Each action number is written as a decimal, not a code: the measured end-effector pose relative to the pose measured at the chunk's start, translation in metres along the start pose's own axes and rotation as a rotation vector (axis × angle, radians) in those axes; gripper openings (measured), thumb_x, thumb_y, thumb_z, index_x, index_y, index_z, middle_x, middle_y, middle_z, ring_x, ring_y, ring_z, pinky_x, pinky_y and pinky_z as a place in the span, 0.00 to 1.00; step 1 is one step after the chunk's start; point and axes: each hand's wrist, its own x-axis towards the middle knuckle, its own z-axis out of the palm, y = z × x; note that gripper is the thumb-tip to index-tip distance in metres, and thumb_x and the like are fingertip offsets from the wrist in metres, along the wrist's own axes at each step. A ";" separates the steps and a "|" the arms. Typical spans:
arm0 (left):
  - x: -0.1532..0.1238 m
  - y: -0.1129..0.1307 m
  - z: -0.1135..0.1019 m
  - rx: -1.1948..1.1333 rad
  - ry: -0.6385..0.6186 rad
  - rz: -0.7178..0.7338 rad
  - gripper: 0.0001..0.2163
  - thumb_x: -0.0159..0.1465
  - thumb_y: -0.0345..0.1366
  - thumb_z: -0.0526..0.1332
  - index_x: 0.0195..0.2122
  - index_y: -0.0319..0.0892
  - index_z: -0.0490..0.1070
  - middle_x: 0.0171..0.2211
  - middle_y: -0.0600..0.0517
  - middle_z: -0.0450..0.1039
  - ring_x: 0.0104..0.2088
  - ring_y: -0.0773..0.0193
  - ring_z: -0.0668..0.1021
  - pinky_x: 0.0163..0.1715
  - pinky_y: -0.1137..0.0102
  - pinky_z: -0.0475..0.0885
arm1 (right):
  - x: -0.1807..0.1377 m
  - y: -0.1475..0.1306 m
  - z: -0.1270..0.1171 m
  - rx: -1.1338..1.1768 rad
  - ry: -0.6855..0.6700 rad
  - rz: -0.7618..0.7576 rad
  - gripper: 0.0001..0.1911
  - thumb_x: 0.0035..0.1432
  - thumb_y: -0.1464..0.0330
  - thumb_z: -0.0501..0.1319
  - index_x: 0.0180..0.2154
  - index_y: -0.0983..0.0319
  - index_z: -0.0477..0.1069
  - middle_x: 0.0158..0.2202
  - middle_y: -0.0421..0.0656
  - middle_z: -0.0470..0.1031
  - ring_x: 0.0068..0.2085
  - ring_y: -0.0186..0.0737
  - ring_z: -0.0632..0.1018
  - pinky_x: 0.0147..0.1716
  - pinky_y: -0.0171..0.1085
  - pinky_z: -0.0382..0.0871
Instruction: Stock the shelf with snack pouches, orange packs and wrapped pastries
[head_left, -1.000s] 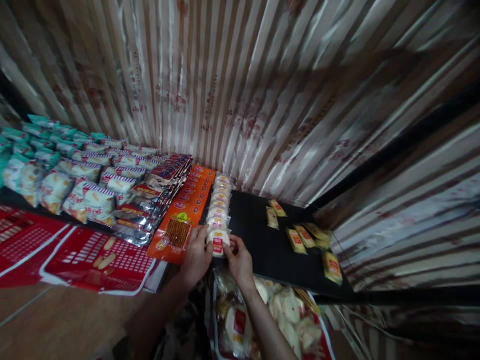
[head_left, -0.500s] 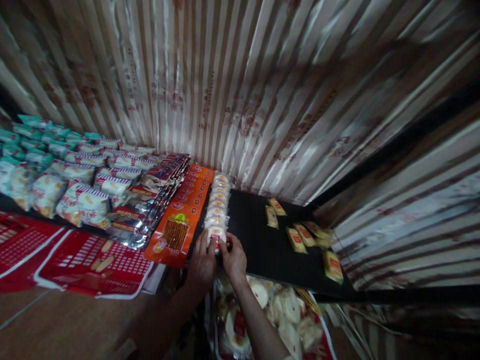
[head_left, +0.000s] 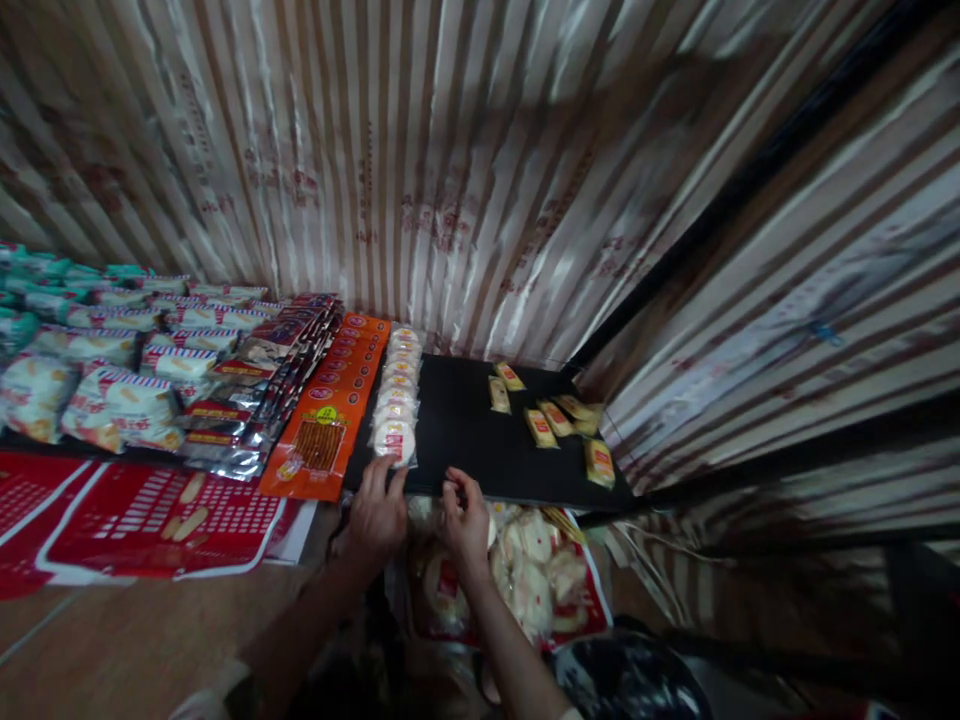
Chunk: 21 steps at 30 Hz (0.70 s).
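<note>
A row of overlapping clear packets of round white crackers runs from front to back on the black shelf. At the near end of the row is my left hand, its fingers apart and the fingertips at the lower edge of the front packet; whether they touch it I cannot tell. My right hand hovers over the shelf's front edge, right of the row, fingers loosely bent and holding nothing. Flat orange snack packs lie just left of the crackers.
Small yellow packets are scattered on the shelf's right part. Dark silvery bags, white bags and green bags fill the left. Below stand a red basket of cracker packets and red baskets. Corrugated sheeting rises behind.
Both hands have drawn back from the front cracker packet, which stays at the end of the row. My right hand has moved away to the right. The view has swung right.
</note>
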 end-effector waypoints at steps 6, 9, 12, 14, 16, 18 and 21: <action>-0.038 0.047 0.027 -0.263 -0.281 0.021 0.16 0.58 0.26 0.48 0.44 0.40 0.70 0.48 0.45 0.68 0.50 0.60 0.71 0.50 0.67 0.68 | -0.027 0.044 -0.064 -0.314 0.070 0.009 0.17 0.56 0.62 0.51 0.41 0.63 0.71 0.41 0.50 0.74 0.45 0.46 0.73 0.48 0.46 0.65; -0.045 0.067 0.044 -0.320 -0.411 -0.150 0.20 0.55 0.24 0.48 0.48 0.38 0.68 0.51 0.44 0.67 0.50 0.62 0.71 0.53 0.69 0.65 | -0.031 0.057 -0.081 -0.418 -0.003 0.070 0.20 0.54 0.64 0.51 0.45 0.65 0.70 0.44 0.51 0.74 0.46 0.47 0.74 0.48 0.45 0.66; -0.045 0.081 0.055 -0.330 -0.511 -0.285 0.24 0.53 0.23 0.49 0.52 0.36 0.65 0.52 0.43 0.68 0.53 0.61 0.70 0.56 0.67 0.62 | -0.034 0.061 -0.085 -0.457 -0.089 0.114 0.23 0.53 0.66 0.51 0.49 0.66 0.69 0.47 0.52 0.74 0.47 0.46 0.75 0.48 0.43 0.67; -0.045 0.088 0.060 -0.342 -0.509 -0.329 0.24 0.54 0.24 0.50 0.53 0.35 0.65 0.53 0.42 0.67 0.54 0.59 0.69 0.56 0.66 0.61 | -0.035 0.061 -0.082 -0.458 -0.133 0.123 0.24 0.52 0.66 0.51 0.50 0.66 0.69 0.47 0.52 0.74 0.47 0.46 0.75 0.48 0.43 0.67; -0.045 0.093 0.065 -0.348 -0.471 -0.363 0.23 0.55 0.26 0.50 0.54 0.34 0.64 0.52 0.41 0.68 0.53 0.57 0.69 0.56 0.64 0.61 | -0.036 0.062 -0.078 -0.428 -0.145 0.110 0.24 0.51 0.67 0.51 0.49 0.66 0.69 0.46 0.52 0.74 0.47 0.46 0.75 0.49 0.43 0.66; -0.045 0.097 0.070 -0.346 -0.448 -0.402 0.23 0.56 0.26 0.50 0.54 0.34 0.64 0.51 0.41 0.69 0.53 0.56 0.69 0.56 0.63 0.60 | -0.036 0.063 -0.074 -0.381 -0.123 0.086 0.23 0.49 0.68 0.52 0.48 0.65 0.70 0.46 0.52 0.75 0.47 0.46 0.75 0.49 0.43 0.66; -0.045 0.099 0.077 -0.347 -0.454 -0.466 0.25 0.55 0.23 0.50 0.55 0.36 0.63 0.50 0.43 0.70 0.54 0.58 0.69 0.58 0.64 0.58 | -0.035 0.066 -0.070 -0.312 -0.059 0.090 0.22 0.47 0.68 0.53 0.45 0.64 0.73 0.43 0.51 0.76 0.45 0.47 0.75 0.48 0.43 0.67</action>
